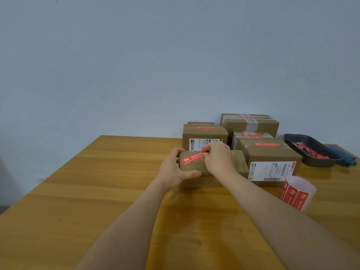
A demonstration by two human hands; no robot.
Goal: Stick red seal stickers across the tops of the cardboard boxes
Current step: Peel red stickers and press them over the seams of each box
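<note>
**Sticker going on the front box – left hand braces, right hand lays it down**

The box (196, 168) being sealed sits on the table (97, 191), and I'll use it as the landmark for the rest. The left hand (176, 170) wraps round its left end, thumb on the near face and fingers over the far edge – looks like it's there to stop the box sliding while the sticker goes on. The right hand (218, 158) is on top toward the middle, fingertips curled and pinching the right end of the red sticker (192, 158). The sticker's left part seems to lie on the top already; I can't tell if the pinched end is down yet.

Behind the box and to its right are the other boxes (266, 152), each with a red strip across the top, so those look done and parked out of the way. Right of the box and nearer the camera stands the roll (298, 193), within easy reach of the right hand. Farther right is a dark tray (292, 140) with red scraps in it – probably peeled waste – next to a blue cloth (342, 156).
</note>
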